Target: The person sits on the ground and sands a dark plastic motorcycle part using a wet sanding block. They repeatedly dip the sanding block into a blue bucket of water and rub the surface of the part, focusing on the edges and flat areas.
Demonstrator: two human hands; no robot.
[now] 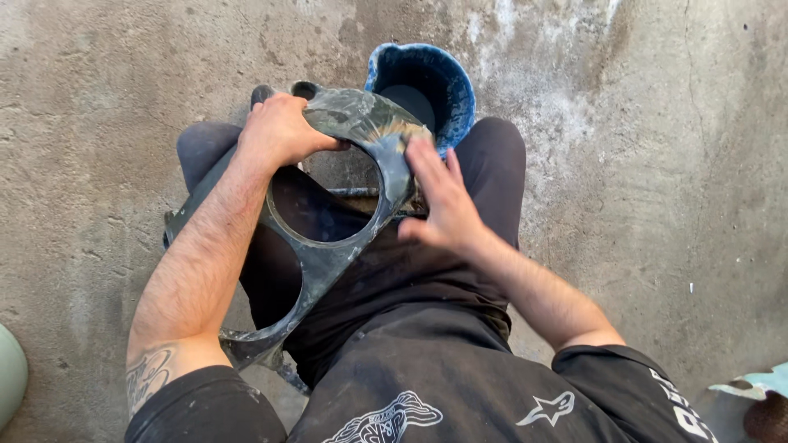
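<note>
Dark panel (328, 246) with 2 round holes across lap, left hand (279, 130) clamped on top rim, right hand (443, 201) flat-open on edge; likely stiff, light, wet-slick, best gripped by rims.

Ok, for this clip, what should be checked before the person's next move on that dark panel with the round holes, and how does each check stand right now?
1. Left hand grips the panel at its top edge: ok.
2. Right hand lies flat on the panel's right rim, fingers extended: ok.
3. Whether something is held under the right palm: cannot tell.
4. Panel rests across the person's lap: ok.
5. Blue bucket stands upright just beyond the panel: ok.
6. Bucket contents: cannot tell.
</note>
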